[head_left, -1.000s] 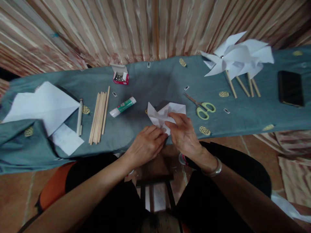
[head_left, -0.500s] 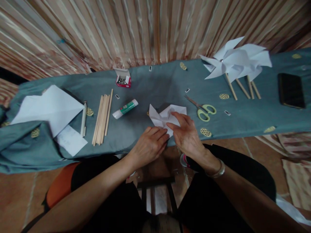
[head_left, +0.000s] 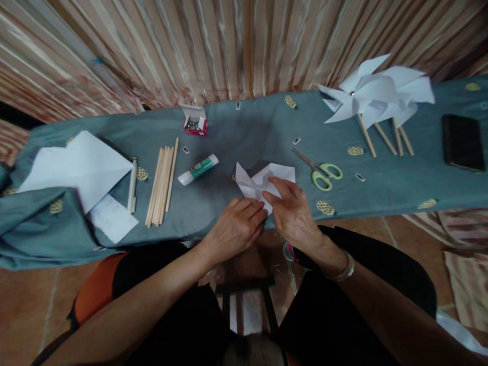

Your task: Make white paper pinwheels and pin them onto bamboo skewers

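Observation:
A partly folded white paper pinwheel [head_left: 263,180] lies on the blue-grey cloth near the table's front edge. My left hand [head_left: 234,229] rests at its lower left corner with the fingers curled and pressing on the paper. My right hand [head_left: 293,208] is on its lower right side, thumb and fingers pinching a flap toward the middle. Green-handled scissors [head_left: 320,170] lie just right of the paper. A glue stick [head_left: 198,169] lies to its left.
A bundle of wooden sticks [head_left: 162,178] and a pen [head_left: 132,184] lie left, beside white paper sheets [head_left: 76,165]. A small red box of pins [head_left: 195,123] stands at the back. Finished pinwheels on sticks [head_left: 377,96] and a black phone [head_left: 462,142] lie right.
My right hand's fingers have shifted slightly on the paper flap, from gripping it to pinching nearer the middle. The view has drifted a little. My left hand has stayed in place.

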Demonstrator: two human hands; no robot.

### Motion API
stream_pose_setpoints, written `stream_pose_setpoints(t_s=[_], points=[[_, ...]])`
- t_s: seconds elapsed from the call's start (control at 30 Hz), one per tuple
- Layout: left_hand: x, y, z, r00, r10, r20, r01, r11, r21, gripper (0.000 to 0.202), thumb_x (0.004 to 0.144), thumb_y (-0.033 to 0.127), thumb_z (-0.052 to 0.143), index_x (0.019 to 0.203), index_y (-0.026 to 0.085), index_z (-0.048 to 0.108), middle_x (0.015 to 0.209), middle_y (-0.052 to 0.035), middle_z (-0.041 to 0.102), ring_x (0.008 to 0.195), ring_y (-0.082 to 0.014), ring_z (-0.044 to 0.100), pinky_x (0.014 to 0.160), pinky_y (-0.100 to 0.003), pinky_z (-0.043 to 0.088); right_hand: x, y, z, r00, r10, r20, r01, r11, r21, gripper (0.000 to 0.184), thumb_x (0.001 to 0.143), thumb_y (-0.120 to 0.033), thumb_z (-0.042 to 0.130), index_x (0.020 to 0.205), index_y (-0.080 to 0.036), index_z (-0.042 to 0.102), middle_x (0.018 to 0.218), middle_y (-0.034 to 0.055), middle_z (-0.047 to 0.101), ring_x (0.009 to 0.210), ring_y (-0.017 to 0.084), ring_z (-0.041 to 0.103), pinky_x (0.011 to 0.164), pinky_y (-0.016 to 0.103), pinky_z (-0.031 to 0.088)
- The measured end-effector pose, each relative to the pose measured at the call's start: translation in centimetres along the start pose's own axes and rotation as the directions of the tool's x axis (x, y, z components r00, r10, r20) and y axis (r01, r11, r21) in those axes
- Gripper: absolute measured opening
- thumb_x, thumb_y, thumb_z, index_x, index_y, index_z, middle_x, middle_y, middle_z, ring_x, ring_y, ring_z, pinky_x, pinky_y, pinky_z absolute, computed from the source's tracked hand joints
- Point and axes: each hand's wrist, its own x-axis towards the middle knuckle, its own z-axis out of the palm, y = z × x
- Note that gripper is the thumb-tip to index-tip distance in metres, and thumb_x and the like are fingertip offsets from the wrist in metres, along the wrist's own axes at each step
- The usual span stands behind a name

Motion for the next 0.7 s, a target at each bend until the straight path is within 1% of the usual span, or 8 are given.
stream_pose_setpoints(t_s=[0.13, 0.23, 0.33, 0.43, 0.53, 0.6, 0.7], points=[[0.2, 0.1, -0.1, 1.0, 0.003, -0.015, -0.003, 1.0, 0.007, 0.024, 0.093, 0.019, 0.049, 0.111, 0.01, 0.062, 0.106, -0.0124, 0.069, 0.092, -0.0248, 0.059, 0.076, -0.038, 0.045, 0.1, -0.4, 0.2, 1.0, -0.011, 0.002, 0.011, 0.999, -0.046, 0.035, 0.087, -0.004, 0.046, 0.111, -0.02, 0.064, 0.141, 0.0139, 0.051, 0.128, 0.034, 0.047, 0.095, 0.051, 0.045], [0.3, 0.1, -0.2, 1.0, 0.002, -0.001, -0.002, 1.0, 0.017, 0.023, 0.093, 0.021, 0.051, 0.11, 0.01, 0.062, 0.104, -0.0119, 0.069, 0.09, -0.025, 0.059, 0.075, -0.039, 0.045, 0.2, -0.6, 0.5, 0.998, -0.052, -0.022, 0.05, 0.994, -0.102, 0.033, 0.089, -0.004, 0.044, 0.112, -0.017, 0.063, 0.141, 0.0156, 0.052, 0.127, 0.032, 0.047, 0.095, 0.048, 0.046], [0.4, 0.1, -0.2, 1.0, 0.005, 0.004, -0.005, 1.0, 0.027, 0.02, 0.093, 0.024, 0.053, 0.104, 0.01, 0.063, 0.099, -0.0117, 0.069, 0.089, -0.0254, 0.059, 0.074, -0.039, 0.046, 0.4, -0.8, 1.0, 0.994, -0.108, -0.033, 0.104, 0.99, -0.098, 0.036, 0.089, -0.003, 0.041, 0.117, -0.013, 0.061, 0.139, 0.0163, 0.055, 0.126, 0.029, 0.049, 0.097, 0.045, 0.047], [0.4, 0.0, 0.0, 1.0, 0.005, -0.004, -0.005, 0.999, 0.033, 0.018, 0.093, 0.022, 0.053, 0.1, 0.01, 0.064, 0.096, -0.0115, 0.069, 0.089, -0.0253, 0.059, 0.074, -0.039, 0.046, 0.4, -1.0, 1.1, 0.991, -0.13, -0.03, 0.128, 0.989, -0.077, 0.041, 0.089, -0.001, 0.039, 0.123, -0.012, 0.058, 0.138, 0.0155, 0.056, 0.126, 0.028, 0.05, 0.099, 0.045, 0.046], [0.5, 0.0, 0.0, 1.0, 0.001, -0.004, -0.001, 0.999, 0.036, 0.018, 0.093, 0.02, 0.053, 0.103, 0.011, 0.064, 0.097, -0.0116, 0.068, 0.091, -0.0252, 0.06, 0.076, -0.039, 0.045, 0.4, -0.9, 0.7, 0.994, -0.105, -0.029, 0.104, 0.994, -0.035, 0.039, 0.089, -0.004, 0.04, 0.119, -0.014, 0.061, 0.138, 0.0155, 0.057, 0.125, 0.029, 0.049, 0.098, 0.048, 0.046], [0.6, 0.0, 0.0, 1.0, -0.003, -0.015, 0.004, 0.999, 0.042, 0.02, 0.093, 0.019, 0.05, 0.106, 0.011, 0.064, 0.1, -0.0119, 0.069, 0.092, -0.0251, 0.06, 0.075, -0.039, 0.045, 0.5, -0.4, 0.3, 0.996, -0.08, -0.048, 0.08, 0.997, 0.005, 0.037, 0.09, -0.007, 0.039, 0.115, -0.014, 0.064, 0.136, 0.0156, 0.058, 0.124, 0.03, 0.05, 0.097, 0.049, 0.046], [0.7, 0.0, -0.1, 0.999, 0.004, -0.044, -0.002, 0.998, 0.056, 0.023, 0.095, 0.019, 0.046, 0.107, 0.012, 0.064, 0.101, -0.0121, 0.07, 0.094, -0.0246, 0.061, 0.075, -0.038, 0.044, 0.7, 1.0, -0.4, 0.994, -0.024, -0.108, 0.029, 0.998, 0.047, 0.041, 0.091, -0.011, 0.035, 0.121, -0.014, 0.063, 0.134, 0.0162, 0.058, 0.121, 0.031, 0.051, 0.098, 0.052, 0.046]])
